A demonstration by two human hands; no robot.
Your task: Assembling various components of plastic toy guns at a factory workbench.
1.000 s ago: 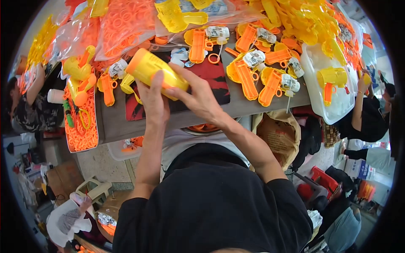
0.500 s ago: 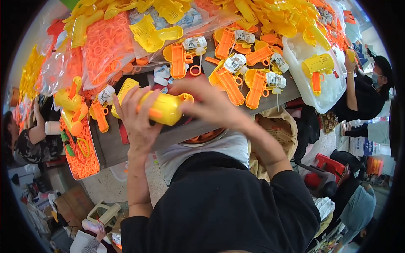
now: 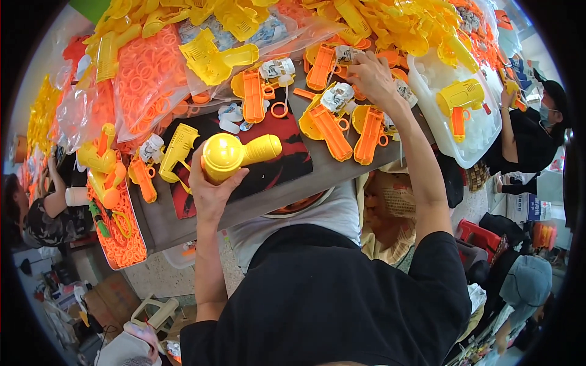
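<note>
My left hand (image 3: 207, 189) grips a yellow plastic toy gun shell (image 3: 238, 155) by its round barrel end, held above a red and black mat (image 3: 287, 161) at the table's near edge. My right hand (image 3: 372, 76) reaches out over a row of orange half-shells (image 3: 332, 131) fitted with small white and grey mechanisms (image 3: 337, 96). Its fingers rest on the parts there; I cannot see whether they hold one.
Heaps of yellow shells (image 3: 390, 24) and bags of orange rings (image 3: 146, 73) fill the back of the table. A clear tub (image 3: 470, 134) stands at the right with a yellow gun (image 3: 461, 97) on it. Other people sit at both sides. A sack (image 3: 390, 201) stands by my right leg.
My right hand has let go of the yellow shell and reached out to the orange parts on the right. My left hand keeps the shell.
</note>
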